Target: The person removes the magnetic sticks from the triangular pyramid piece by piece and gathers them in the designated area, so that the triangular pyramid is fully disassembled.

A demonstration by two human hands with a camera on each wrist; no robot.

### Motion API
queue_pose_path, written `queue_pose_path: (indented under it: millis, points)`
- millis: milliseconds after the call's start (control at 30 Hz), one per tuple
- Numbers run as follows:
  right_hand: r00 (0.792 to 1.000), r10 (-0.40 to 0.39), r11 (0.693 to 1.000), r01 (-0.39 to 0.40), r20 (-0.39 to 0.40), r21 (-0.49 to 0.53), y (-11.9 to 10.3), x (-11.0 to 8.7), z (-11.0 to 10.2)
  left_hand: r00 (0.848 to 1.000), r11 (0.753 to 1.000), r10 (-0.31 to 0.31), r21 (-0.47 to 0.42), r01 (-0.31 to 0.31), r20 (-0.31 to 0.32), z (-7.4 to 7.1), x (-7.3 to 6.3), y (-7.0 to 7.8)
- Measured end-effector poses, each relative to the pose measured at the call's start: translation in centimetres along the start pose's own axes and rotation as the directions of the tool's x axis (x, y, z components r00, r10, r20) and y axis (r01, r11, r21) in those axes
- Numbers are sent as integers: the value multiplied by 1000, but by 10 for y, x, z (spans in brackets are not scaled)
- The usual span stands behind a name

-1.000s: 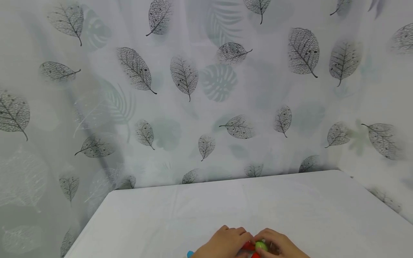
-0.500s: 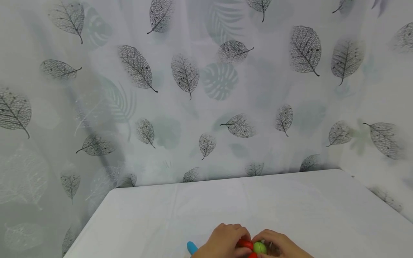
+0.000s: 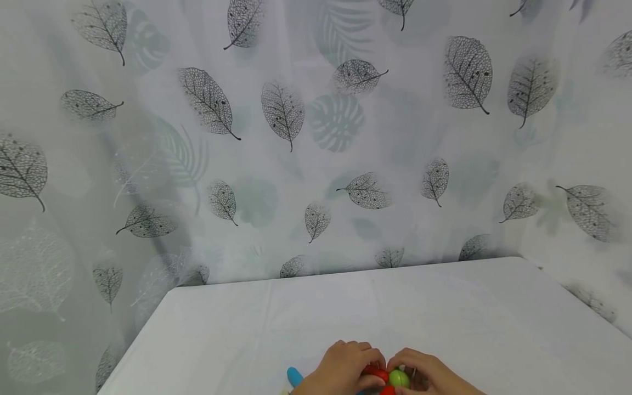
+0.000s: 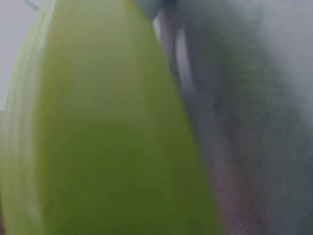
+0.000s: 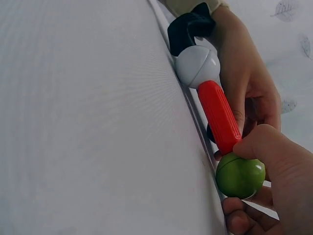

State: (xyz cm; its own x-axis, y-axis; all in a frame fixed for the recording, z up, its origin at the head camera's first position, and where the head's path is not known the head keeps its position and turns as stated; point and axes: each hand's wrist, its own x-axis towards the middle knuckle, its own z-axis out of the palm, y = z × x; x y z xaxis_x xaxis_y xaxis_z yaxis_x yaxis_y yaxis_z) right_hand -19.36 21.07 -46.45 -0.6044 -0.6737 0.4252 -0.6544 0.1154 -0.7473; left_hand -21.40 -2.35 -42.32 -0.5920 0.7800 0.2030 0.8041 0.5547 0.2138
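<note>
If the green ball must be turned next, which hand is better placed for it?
Probably the right hand: its thumb and fingers hold the green ball from opposite sides, while the left hand is beside it, gripping a red piece.

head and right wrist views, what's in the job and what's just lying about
Job in hand:
green ball, held by right hand
red stick touching it
white ball at the stick's other end
red piece in left hand

Apparently just lying about or background:
blue stick, partly hidden
table
leafy curtain
</note>
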Motion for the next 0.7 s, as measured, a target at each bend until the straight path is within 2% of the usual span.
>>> queue_pose_path:
  millis: [133,233,567,700]
  points:
    - [999,43,998,-43,-13,39,-3,-1,-2,991,994,-109,20,108,73,-1,3,1]
    - [998,68,996,-67,-14,58,-4,-1,-2,983,987,-159,24,157,92,-1,3,1]
    - [999,43,999,-43,2,16,-2,-1,-1,983,982,-182,64,180,31,0,1,-1]
    - [1000,13,1000,-13,1,5,0,-2,-1,983,982,-183,42,182,23,-1,1,0]
